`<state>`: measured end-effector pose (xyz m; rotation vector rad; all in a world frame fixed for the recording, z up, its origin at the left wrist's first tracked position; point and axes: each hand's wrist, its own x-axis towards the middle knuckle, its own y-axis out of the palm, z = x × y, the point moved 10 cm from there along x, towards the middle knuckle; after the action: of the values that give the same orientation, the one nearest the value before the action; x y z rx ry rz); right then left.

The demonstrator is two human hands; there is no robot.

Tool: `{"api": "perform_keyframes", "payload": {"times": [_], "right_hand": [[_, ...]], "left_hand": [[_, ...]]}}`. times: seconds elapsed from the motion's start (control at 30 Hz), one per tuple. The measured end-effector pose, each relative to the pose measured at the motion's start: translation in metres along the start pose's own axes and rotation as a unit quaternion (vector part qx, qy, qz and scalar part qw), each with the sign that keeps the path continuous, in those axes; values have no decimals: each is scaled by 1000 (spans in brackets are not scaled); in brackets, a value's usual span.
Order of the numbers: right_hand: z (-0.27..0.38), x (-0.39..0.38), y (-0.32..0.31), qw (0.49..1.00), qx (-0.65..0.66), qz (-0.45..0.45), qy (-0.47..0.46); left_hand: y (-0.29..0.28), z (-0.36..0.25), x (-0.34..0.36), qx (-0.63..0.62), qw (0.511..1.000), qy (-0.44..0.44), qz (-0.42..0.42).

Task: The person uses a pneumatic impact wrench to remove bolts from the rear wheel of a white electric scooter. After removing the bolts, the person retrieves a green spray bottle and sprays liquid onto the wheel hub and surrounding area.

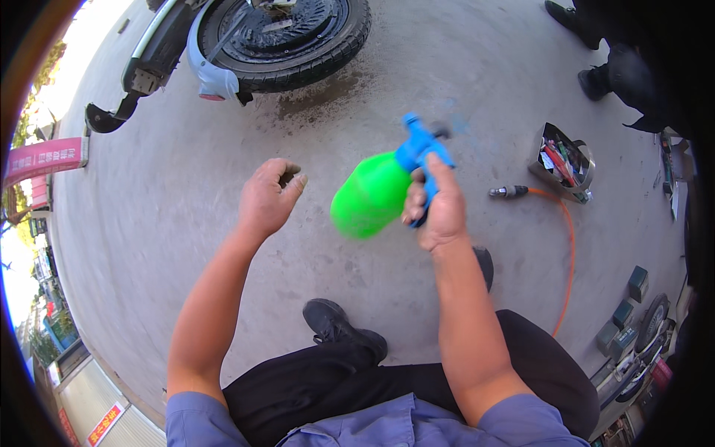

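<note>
Right hand (441, 210) clasps the blue plastic spray head (419, 147) of a bright-green, rounded bottle (369, 197), tilted above the grey concrete floor (171, 164); the left hand (268, 197), thumb slightly apart from curled fingers, hovers nearby. Farther off stands a black-tyred wheel (331, 63).

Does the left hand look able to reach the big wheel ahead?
Probably yes, with a lean forward: the left hand seems to hold nothing, no object shows between it and the wheel, and the spray bottle is off to the side, in the right hand.
</note>
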<state>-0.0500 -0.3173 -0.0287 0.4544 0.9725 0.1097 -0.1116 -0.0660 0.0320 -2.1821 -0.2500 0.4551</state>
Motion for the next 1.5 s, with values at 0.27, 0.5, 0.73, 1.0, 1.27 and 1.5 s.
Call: {"api": "perform_keyframes", "payload": {"times": [0.27,0.5,0.73,1.0,1.27,1.5], "right_hand": [[-16,-1,-22,988,142,-8,-59],[-31,-17,-2,996,70,58,14],[-6,-16,13,996,-2,89,-21],[-28,-8,57,988,-65,139,-7],[-33,-1,70,985,-64,162,17],[5,21,49,990,-66,123,-30]], "left_hand": [[-14,-11,76,143,978,75,-130],[1,-15,110,298,945,85,-108],[-24,-10,109,413,907,50,-67],[-69,-3,108,356,923,43,-140],[-97,26,75,141,959,74,-236],[-84,16,39,127,965,94,-208]]}}
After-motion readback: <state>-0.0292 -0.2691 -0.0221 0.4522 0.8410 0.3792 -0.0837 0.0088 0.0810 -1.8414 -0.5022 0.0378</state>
